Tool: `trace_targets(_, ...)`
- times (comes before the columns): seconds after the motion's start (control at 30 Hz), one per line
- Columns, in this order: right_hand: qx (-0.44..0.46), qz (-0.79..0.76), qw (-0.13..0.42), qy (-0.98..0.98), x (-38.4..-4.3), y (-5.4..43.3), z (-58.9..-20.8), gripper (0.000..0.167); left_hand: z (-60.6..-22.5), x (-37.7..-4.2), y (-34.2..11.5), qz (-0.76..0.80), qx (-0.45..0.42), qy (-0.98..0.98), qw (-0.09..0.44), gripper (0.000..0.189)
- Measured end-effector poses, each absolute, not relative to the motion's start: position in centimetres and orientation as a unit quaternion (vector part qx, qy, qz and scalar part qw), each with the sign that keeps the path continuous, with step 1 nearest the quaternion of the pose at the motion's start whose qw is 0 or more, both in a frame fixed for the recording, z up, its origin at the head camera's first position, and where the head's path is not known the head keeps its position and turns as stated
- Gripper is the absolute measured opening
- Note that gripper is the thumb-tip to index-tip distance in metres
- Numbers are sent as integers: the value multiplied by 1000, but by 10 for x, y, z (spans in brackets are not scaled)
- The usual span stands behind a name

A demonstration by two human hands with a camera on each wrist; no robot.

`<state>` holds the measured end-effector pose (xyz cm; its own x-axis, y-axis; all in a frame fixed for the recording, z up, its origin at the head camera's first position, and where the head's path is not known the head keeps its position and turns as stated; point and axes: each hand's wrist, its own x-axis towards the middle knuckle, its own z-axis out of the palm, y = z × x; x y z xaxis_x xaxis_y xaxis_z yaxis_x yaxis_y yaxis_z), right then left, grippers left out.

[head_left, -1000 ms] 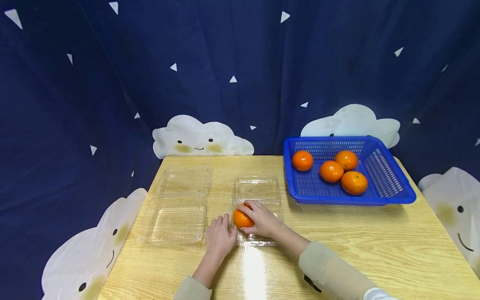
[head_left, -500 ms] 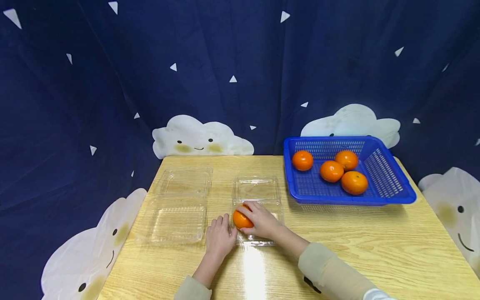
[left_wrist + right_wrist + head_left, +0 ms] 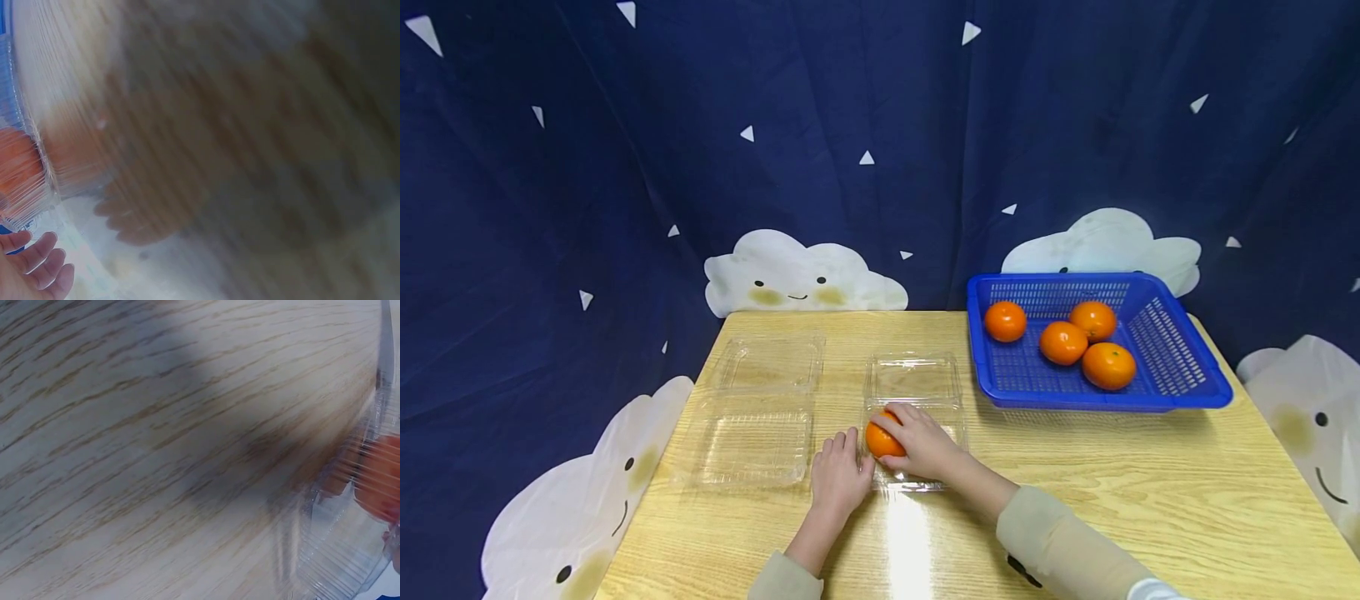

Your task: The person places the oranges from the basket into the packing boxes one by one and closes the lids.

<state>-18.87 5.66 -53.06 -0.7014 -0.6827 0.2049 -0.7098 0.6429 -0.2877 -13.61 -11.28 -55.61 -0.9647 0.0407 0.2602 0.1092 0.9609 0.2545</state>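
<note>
In the head view my right hand grips an orange in the left part of the base of an open clear plastic clamshell box. My left hand lies at that box's left side, its fingers pointing forward; its thumb is near the box wall, and contact is hard to tell. The left wrist view shows the left hand's fingers loosely extended, with the orange seen through ribbed plastic. In the right wrist view the same orange shows behind the box wall; the right hand is mostly out of frame.
A second open clear clamshell box lies to the left on the wooden table. At the back right stands a blue plastic basket with several oranges in it. A dark blue curtain hangs behind the table.
The orange and the right hand have shifted very slightly left within the box. The left hand, boxes and basket stay where they were.
</note>
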Motion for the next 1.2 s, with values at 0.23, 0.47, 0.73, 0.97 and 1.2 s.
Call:
trace_targets(0.23, 388, 172, 38, -905, -188, 57, -528, 59, -556, -136, -113, -138, -37, -982, 125, 45)
trace_targets(0.47, 394, 178, 33, -901, -188, 60, -524, 60, -557, -137, -113, -134, -37, -983, 122, 45)
trace_targets(0.73, 392, 185, 32, -901, -190, 64, -522, 58, -556, -136, -113, -126, -39, -983, 124, 45)
trace_targets(0.97, 379, 188, 56, -904, -192, 71, -518, 53, -556, -136, -112, -132, -37, -983, 119, 45)
trace_targets(1.2, 382, 197, 132, -893, -197, 84, -514, 44, -555, -136, -112, -138, -35, -983, 118, 43)
